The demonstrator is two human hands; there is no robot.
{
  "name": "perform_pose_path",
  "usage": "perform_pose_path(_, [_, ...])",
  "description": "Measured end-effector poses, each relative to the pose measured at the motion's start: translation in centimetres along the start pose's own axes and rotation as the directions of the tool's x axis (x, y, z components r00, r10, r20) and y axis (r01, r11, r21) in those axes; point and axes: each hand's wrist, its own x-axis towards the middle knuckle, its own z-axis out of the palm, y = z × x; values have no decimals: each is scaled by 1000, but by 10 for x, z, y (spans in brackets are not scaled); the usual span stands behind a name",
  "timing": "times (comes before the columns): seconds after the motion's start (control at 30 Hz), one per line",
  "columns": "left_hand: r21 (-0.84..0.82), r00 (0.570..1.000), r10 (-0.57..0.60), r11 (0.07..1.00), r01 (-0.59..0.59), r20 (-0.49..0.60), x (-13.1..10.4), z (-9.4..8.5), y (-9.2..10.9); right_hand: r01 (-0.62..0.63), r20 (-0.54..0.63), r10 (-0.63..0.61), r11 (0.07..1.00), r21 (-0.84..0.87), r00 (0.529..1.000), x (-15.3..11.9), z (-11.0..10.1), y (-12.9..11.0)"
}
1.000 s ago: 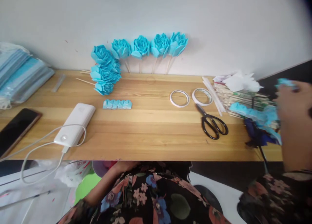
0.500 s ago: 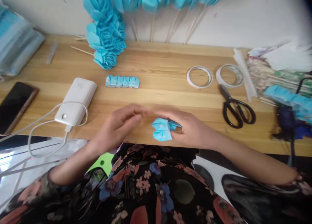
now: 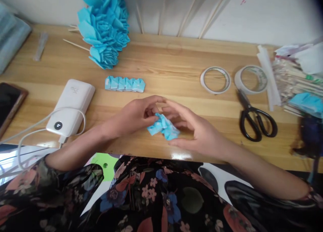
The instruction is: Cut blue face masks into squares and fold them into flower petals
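A folded light-blue paper piece (image 3: 165, 127), pleated and somewhat twisted, is held between my two hands just above the table's front edge. My left hand (image 3: 136, 116) pinches its left end, with the thumb in front and the fingers curled behind. My right hand (image 3: 196, 127) curves loosely around the other end, fingers behind the paper and thumb at its lower edge. Both sets of fingertips nearly meet above it. Beyond my left hand lies a similar pleated blue paper strip (image 3: 124, 84), flat on the table.
Blue paper flowers (image 3: 103, 33) on sticks stand at the back left. A white power bank (image 3: 72, 105) with a cable and a phone (image 3: 10, 104) lie left. Tape rolls (image 3: 215, 79), black-handled scissors (image 3: 257, 121) and a pile of sticks (image 3: 290, 77) lie right.
My left hand has come in and gripped the blue paper, which was in my right hand alone. The paper has turned, and my right fingers have opened around it. The view has shifted slightly.
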Motion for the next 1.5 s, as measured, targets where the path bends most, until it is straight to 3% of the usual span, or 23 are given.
perform_pose_path(0.07, [63, 1000, 19, 998, -19, 4, 3, 0, 1, -50, -21, 53, 992, 118, 998, -4, -7, 4])
perform_pose_path(0.17, [11, 997, 65, 998, -65, -36, 9, 2, 2, -90, -37, 97, 983, 163, 995, 1, -12, 9])
perform_pose_path(0.37, [-98, 966, 126, 984, -151, -227, 29, -2, 4, -125, -120, 155, 966, 224, 981, 40, -24, 9])
perform_pose_path(0.57, [-49, 908, 150, 982, -184, -390, 42, -17, 6, -65, -282, 62, 998, -2, 958, 57, -26, 6])
perform_pose_path(0.8, [-25, 920, 200, 975, -221, -336, 43, -2, -9, -70, -437, -111, 924, -376, 893, 43, -6, 12])
perform_pose_path(0.93, [-8, 909, 191, 978, -208, -370, 51, 5, -23, -32, -468, -238, 866, -498, 851, 44, -1, 17])
perform_pose_path(1.03, [-7, 918, 210, 974, -225, -338, 52, 4, -27, -29, -491, -246, 873, -486, 836, 44, -2, 17])
perform_pose_path(1.23, [84, 898, 284, 959, -272, -335, 47, 5, -24, -26, -451, -133, 944, -328, 883, 45, -5, 13])
perform_pose_path(1.37, [68, 883, 343, 938, -339, -320, 47, 8, -26, -12, -486, -168, 938, -346, 857, 46, -6, 19])
perform_pose_path(1.43, [70, 858, 367, 928, -367, -359, 47, 8, -25, -7, -513, -198, 929, -369, 835, 47, -6, 23])
perform_pose_path(1.5, [157, 800, 393, 919, -362, -453, 45, 6, -20, 4, -534, -239, 915, -404, 811, 47, -7, 27])
